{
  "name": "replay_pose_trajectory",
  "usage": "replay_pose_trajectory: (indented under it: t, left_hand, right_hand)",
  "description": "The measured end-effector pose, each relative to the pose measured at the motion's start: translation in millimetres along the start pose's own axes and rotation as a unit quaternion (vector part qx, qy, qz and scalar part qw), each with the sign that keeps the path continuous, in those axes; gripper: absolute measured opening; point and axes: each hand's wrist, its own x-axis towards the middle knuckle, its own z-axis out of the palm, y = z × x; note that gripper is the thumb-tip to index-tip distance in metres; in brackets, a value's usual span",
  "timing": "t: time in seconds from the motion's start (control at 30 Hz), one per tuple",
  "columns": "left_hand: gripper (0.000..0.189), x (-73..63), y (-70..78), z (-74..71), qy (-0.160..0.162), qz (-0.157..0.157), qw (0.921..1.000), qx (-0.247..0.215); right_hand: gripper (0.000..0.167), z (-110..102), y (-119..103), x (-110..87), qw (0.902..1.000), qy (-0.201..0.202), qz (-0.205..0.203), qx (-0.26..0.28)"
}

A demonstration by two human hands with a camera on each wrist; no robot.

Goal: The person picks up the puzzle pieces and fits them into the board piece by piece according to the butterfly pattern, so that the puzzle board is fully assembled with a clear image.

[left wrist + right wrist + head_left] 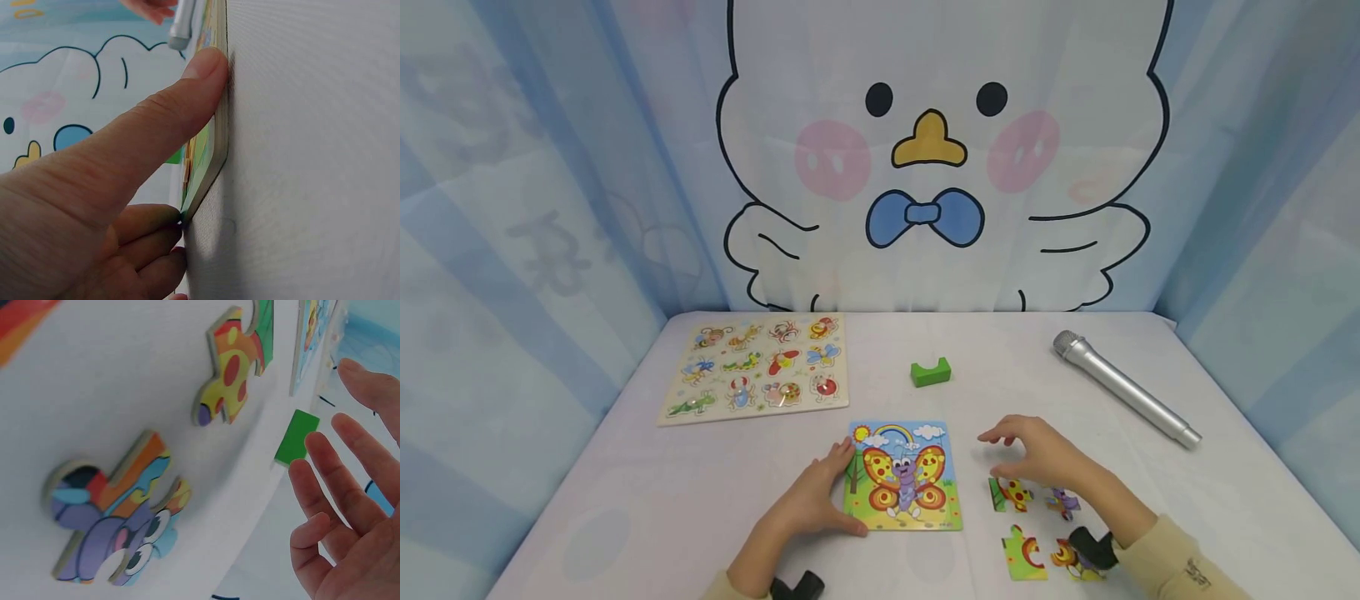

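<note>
A square butterfly puzzle board [904,475] lies flat on the table in the head view. My left hand [816,500] holds it at the left side, thumb against the lower left corner and fingertips on the left edge. The thumb [203,65] shows on the board's side in the left wrist view. My right hand [1037,450] is in the air right of the board, fingers spread and holding nothing. Below it lie loose jigsaw pieces: a spotted wing piece [1017,496], a purple face piece [119,531], a green piece [1022,557] and a partly hidden one [1063,554].
A wooden insect puzzle [760,367] lies at the back left. Behind the butterfly board stands a green notched block [931,372]. A silver microphone [1127,387] lies diagonally at the back right. Printed curtains [932,275] enclose the table's back and sides.
</note>
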Motion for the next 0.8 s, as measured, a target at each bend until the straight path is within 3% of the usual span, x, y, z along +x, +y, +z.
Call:
replay_pose_trajectory:
  t: [0.3, 0.57, 0.8]
  left_hand:
    - [0.109, 0.6, 0.0, 0.0, 0.000, -0.004, 1.0000, 0.005]
    - [0.109, 0.4, -0.9, 0.9, 0.001, -0.002, 1.0000, 0.007]
    - [0.109, 0.0, -0.7, 0.9, -0.001, -0.003, 1.0000, 0.006]
  right_hand:
    - [0.042, 0.7, 7.8, -21.2, 0.9990, -0.024, 0.038, -0.004]
    - [0.046, 3.5, 14.3, -33.5, 0.9994, -0.033, 0.010, -0.011]
    - [0.047, 7.5, 18.2, -35.9, 0.9991, -0.037, 0.008, -0.019]
